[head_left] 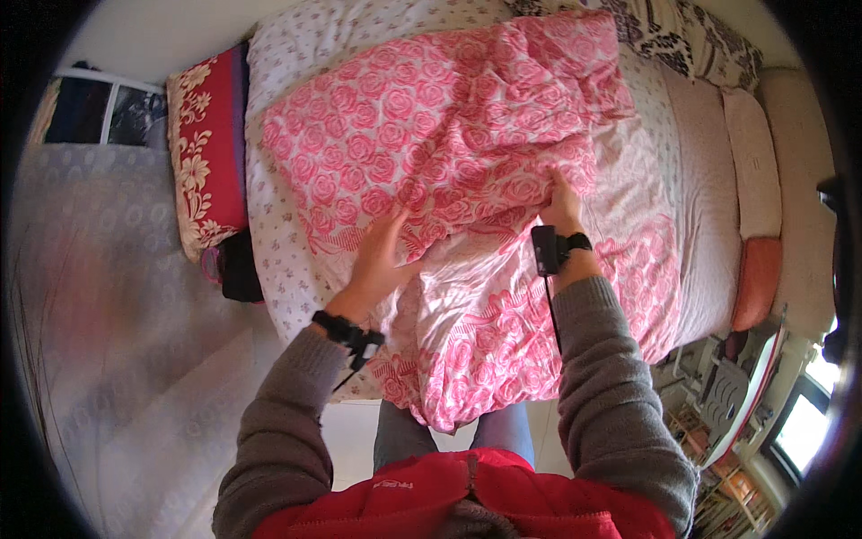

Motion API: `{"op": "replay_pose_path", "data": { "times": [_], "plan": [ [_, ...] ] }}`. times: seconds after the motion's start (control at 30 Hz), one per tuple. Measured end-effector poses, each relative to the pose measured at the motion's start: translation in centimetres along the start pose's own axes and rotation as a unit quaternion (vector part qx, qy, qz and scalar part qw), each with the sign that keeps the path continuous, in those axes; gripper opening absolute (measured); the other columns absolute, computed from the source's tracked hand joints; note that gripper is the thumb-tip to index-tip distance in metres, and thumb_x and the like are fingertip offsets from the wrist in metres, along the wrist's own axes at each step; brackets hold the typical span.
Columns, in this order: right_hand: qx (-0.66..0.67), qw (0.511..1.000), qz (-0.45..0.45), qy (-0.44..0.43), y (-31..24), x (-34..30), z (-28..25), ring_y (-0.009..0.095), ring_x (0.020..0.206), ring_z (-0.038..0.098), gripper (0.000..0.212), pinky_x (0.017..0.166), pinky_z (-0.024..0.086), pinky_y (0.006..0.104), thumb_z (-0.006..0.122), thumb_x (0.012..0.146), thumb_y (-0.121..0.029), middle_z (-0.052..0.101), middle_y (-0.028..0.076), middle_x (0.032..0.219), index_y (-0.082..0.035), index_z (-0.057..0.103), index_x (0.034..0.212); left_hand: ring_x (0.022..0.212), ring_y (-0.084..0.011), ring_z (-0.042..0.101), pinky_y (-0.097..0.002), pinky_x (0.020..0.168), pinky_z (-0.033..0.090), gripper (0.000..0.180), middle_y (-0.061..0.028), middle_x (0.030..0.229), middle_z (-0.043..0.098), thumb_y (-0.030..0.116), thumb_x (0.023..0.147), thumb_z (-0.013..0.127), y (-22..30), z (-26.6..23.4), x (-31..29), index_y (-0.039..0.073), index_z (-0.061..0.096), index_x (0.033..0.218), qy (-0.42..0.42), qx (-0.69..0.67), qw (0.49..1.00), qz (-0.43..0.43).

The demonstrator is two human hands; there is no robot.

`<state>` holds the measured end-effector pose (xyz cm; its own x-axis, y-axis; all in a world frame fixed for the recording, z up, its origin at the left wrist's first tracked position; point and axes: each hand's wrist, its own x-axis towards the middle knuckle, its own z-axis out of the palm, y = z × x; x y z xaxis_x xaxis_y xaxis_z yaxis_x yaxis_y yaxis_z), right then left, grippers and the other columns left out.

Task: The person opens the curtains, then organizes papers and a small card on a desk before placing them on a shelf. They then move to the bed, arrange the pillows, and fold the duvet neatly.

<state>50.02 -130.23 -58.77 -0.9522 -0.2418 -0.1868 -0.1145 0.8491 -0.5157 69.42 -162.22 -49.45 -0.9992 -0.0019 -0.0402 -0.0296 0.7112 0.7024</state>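
A pink rose-patterned quilt [377, 126] lies rumpled across the bed, its far part folded over and its paler pink side showing below the fold. My left hand [381, 260] rests at the near left edge of the fold, thumb spread away from the fingers, open against the cloth. At the right end of the same fold, my right hand [563, 208] is closed on the quilt's edge, with the fingertips partly sunk in the fabric. Near me, a rose-printed part of the quilt hangs over the bed's front edge. Each wrist wears a black strapped device.
Under the quilt is a white floral bed sheet [285, 269]. A red flowered cushion [199, 148] stands along the left side. Dark-patterned pillows [682, 36] lie at the far right. A beige padded edge [795, 198] and an orange cushion [757, 286] border the right side, near a cluttered rack [718, 404].
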Motion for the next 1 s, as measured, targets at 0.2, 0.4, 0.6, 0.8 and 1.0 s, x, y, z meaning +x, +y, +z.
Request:
{"op": "replay_pose_path", "data": {
  "times": [0.2,0.4,0.6,0.8,1.0],
  "plan": [
    [0.807,0.575,0.129,0.028,-5.8,-6.5,-7.9,0.027,0.109,0.057,0.034,0.095,0.046,0.0407,0.045,0.094,-0.018,0.058,0.010,0.120,-0.003,0.051,0.124,0.129,-0.0443,0.033,-0.0485,0.103,0.035,0.089,-0.0278,0.143,0.028,0.018,0.069,0.072,5.5,7.2,2.4,0.005,0.025,0.144,-0.018,0.057,0.997,-0.043],
    [0.689,0.660,0.266,0.136,-4.3,-9.1,-11.5,0.024,0.113,0.054,0.037,0.087,0.051,0.0382,0.045,0.094,-0.020,0.055,0.011,0.121,-0.002,0.047,0.127,0.100,-0.0327,0.060,-0.0419,0.082,0.047,0.050,-0.0217,0.105,0.060,-0.001,0.076,0.051,5.1,10.6,-0.2,0.008,0.051,0.125,-0.113,-0.115,0.984,-0.081],
    [0.465,0.838,-0.252,-0.132,-27.7,4.8,-2.9,0.025,0.107,0.056,0.037,0.095,0.043,0.0365,0.050,0.092,-0.017,0.055,0.013,0.121,-0.004,0.047,0.126,0.073,-0.0138,0.059,-0.0253,0.058,0.048,0.040,-0.0052,0.091,0.061,-0.006,0.075,0.055,-5.6,-0.9,-1.7,0.003,0.056,0.114,0.128,-0.471,0.830,-0.269],
    [0.350,0.886,-0.195,-0.234,-25.1,-4.4,9.6,0.019,0.118,0.050,0.059,0.100,0.040,0.0304,0.068,0.085,-0.014,0.051,0.012,0.130,0.001,0.039,0.135,0.104,-0.0174,0.055,-0.0328,0.088,0.045,0.041,-0.0082,0.119,0.058,0.025,0.092,0.056,-14.2,-0.5,-5.9,0.001,0.052,0.125,0.141,-0.497,0.777,-0.359],
    [0.133,0.976,0.103,-0.138,-0.3,-28.7,3.5,0.026,0.091,0.063,0.031,0.080,0.050,0.0364,0.060,0.085,-0.020,0.065,0.015,0.099,-0.002,0.060,0.111,0.106,-0.0166,0.053,-0.0325,0.088,0.043,0.052,-0.0062,0.119,0.058,0.035,0.088,0.062,-13.0,1.7,-5.4,0.000,0.052,0.125,0.126,-0.600,0.705,-0.356]
  ]
}}
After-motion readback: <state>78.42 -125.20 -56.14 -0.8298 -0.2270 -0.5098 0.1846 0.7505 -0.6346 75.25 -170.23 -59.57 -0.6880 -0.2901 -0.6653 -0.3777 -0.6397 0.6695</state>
